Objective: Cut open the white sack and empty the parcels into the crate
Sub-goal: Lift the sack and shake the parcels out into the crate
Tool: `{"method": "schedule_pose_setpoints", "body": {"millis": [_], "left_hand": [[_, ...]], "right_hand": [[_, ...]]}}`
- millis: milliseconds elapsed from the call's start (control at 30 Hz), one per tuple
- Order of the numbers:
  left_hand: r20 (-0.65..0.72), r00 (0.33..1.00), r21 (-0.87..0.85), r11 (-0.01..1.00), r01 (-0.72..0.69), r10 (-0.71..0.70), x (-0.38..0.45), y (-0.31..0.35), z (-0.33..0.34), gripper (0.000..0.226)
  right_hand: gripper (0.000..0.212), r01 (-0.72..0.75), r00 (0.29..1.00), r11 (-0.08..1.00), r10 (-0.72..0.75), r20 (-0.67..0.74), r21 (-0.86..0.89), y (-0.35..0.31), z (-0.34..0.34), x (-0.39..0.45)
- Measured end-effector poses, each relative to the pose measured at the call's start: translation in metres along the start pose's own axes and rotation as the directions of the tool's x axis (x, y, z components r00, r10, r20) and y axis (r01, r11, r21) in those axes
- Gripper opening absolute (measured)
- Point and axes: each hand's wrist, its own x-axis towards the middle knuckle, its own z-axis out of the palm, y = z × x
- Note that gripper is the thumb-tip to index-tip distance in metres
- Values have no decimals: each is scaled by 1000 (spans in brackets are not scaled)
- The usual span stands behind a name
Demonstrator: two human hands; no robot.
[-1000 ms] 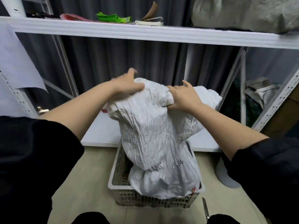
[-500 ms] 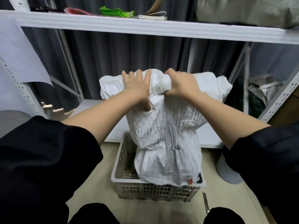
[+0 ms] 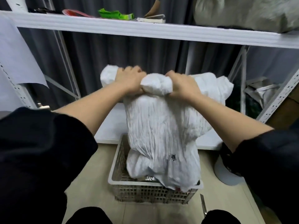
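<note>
A crinkled white sack (image 3: 161, 136) hangs upside down over a white lattice crate (image 3: 150, 193) on the floor, its lower end inside the crate. My left hand (image 3: 129, 80) and my right hand (image 3: 182, 84) both clutch bunched fabric at the sack's top. A silvery parcel (image 3: 149, 178) shows under the sack's lower edge, inside the crate. The rest of the crate's contents are hidden by the sack.
A white shelf board (image 3: 145, 28) crosses overhead, carrying a green item (image 3: 115, 13) and a grey bag (image 3: 242, 12). A low white shelf (image 3: 111, 126) lies behind the crate. A knife (image 3: 203, 206) lies on the floor right of the crate. Metal uprights (image 3: 275, 97) stand at the right.
Both hands have regripped the sack's top and lifted it higher. The sack's lower end has risen and a silvery parcel now shows beneath it in the crate.
</note>
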Motion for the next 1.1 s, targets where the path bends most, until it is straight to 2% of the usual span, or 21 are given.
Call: {"method": "schedule_pose_setpoints", "body": {"millis": [33, 67, 133, 167, 233, 300, 367, 467, 533, 600, 633, 700, 733, 833, 900, 967, 1000, 1033, 1067, 1100], "left_hand": [[98, 995, 17, 1000, -2, 1, -2, 3, 6, 37], [43, 999, 23, 1000, 2, -3, 0, 4, 10, 31], [-265, 964, 33, 999, 17, -7, 6, 3, 4, 24], [-289, 957, 44, 999, 23, -9, 7, 5, 0, 24], [-253, 967, 8, 1000, 9, -7, 7, 6, -1, 26], [-361, 932, -6, 1000, 7, -9, 14, 6, -4, 27], [-306, 952, 0, 1000, -2, 2, 11, 7, 0, 26], [-428, 904, -1, 1000, 7, -7, 18, 4, -1, 27], [-395, 918, -8, 1000, 29, -30, 12, -1, 0, 26], [-463, 886, -10, 1000, 24, -26, 13, -5, 5, 27], [-447, 894, -2, 1000, 24, -23, 13, -4, 5, 28], [-295, 955, 13, 999, 44, -38, 7, -6, 9, 29], [-285, 958, 0, 999, 45, -43, 6, -9, 12, 33], [-445, 894, -58, 998, 31, -53, -4, -17, 29, 61], [-524, 836, -125, 985, 116, -165, -13, -19, 38, 82], [-476, 773, -362, 894, 263, -420, -17, -16, 45, 105], [-376, 739, -523, 786, 329, -559, -19, -14, 46, 116], [-226, 711, -673, 635, 380, -665, -20, -14, 47, 125], [-37, 702, -785, 455, 421, -711, -20, -14, 50, 131], [170, 717, -847, 272, 457, -676, -20, -15, 54, 132]], "right_hand": [[50, 51, 997, 997, -47, 67, -61, -1, 5, -3], [51, 44, 998, 995, -41, 38, -90, 2, 8, -4], [54, -49, 991, 998, 45, -128, -28, 9, 0, 3], [55, -65, 988, 998, 61, -143, -21, 9, -4, 7], [55, -50, 995, 996, 43, -95, -76, 10, -5, 8], [55, -92, 982, 994, 82, -169, -53, 10, -6, 8], [55, -91, 988, 994, 82, -134, -66, 8, -4, 8], [54, -130, 967, 990, 113, -227, -61, 8, 0, 11], [57, -114, 970, 992, 98, -220, -61, 4, 1, 15], [59, -112, 960, 990, 87, -267, -81, 3, 7, 15], [59, -117, 963, 990, 93, -251, -81, 2, 7, 15], [60, -95, 987, 992, 83, -137, -88, -1, 13, 12], [60, -93, 988, 991, 80, -135, -93, -1, 18, 9], [56, -189, 954, 982, 191, -230, 27, -1, 19, 5], [54, -240, 942, 967, 253, -219, 85, 1, 19, 6], [55, -297, 925, 949, 314, -215, 109, 3, 19, 6], [56, -317, 915, 940, 337, -221, 123, 4, 18, 6], [56, -330, 908, 934, 355, -223, 139, 5, 17, 6], [57, -339, 904, 928, 367, -219, 156, 7, 17, 5], [57, -343, 901, 921, 378, -212, 184, 8, 16, 4]]}}
